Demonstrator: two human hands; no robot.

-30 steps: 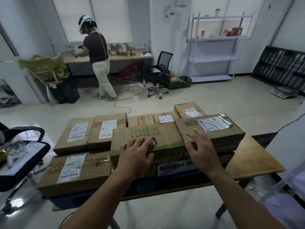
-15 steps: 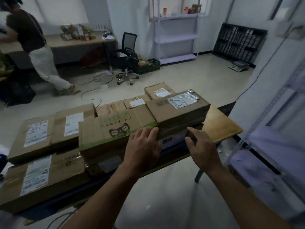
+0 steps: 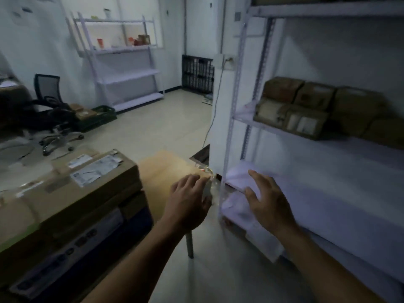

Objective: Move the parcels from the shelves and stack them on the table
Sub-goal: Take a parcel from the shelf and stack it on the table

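The brown parcels (image 3: 306, 110) sit on the rack's middle shelf (image 3: 242, 118), two layers deep and packed tight. Others are already in a stack (image 3: 87, 184) on the tabletop (image 3: 166, 171). Both hands are empty, fingers loosely spread: the left hand (image 3: 188, 202) over the tabletop's corner, the right hand (image 3: 269, 202) before a lower shelf (image 3: 328, 193). I reckon tugging a bottom box first could send the ones above sliding off.

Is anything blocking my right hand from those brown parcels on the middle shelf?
Nothing visible does. The right hand hovers open, lower than the parcels, and the shelf is open in front. The upright post stands left of that path.
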